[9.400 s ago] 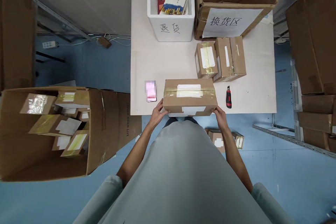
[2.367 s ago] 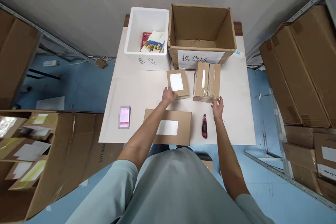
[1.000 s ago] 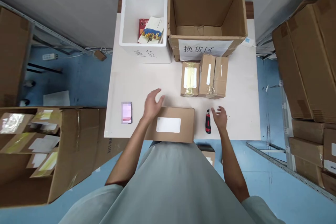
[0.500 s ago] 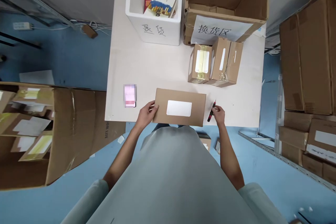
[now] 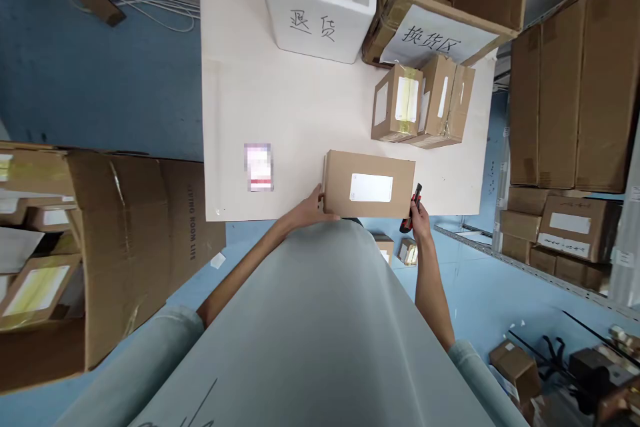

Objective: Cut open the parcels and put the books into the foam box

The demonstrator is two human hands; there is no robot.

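A closed cardboard box (image 5: pixel 345 177) with a white label lies at the near edge of the white table. At its left end, my left hand (image 5: pixel 309 209) grips the near corner, fingers on the side face and thumb along the bottom edge. My right hand (image 5: pixel 421 221) is closed around a black and red utility knife (image 5: pixel 417 195), just off the box's right end. Whether the blade is out, I cannot tell. Left of the box a phone with a blurred screen (image 5: pixel 259 167) lies on the table (image 5: pixel 295 113).
Behind stand several taped cartons (image 5: pixel 440 103), a white bin (image 5: pixel 320 13) with books and a large open carton (image 5: pixel 445 33). A big carton of parcels (image 5: pixel 125 247) is at left on the floor. Shelving with boxes (image 5: pixel 565 233) lines the right.
The view has shifted and turned. The box now shows its left side face, with my left hand lower at its corner. The knife has come closer to the box's right end.
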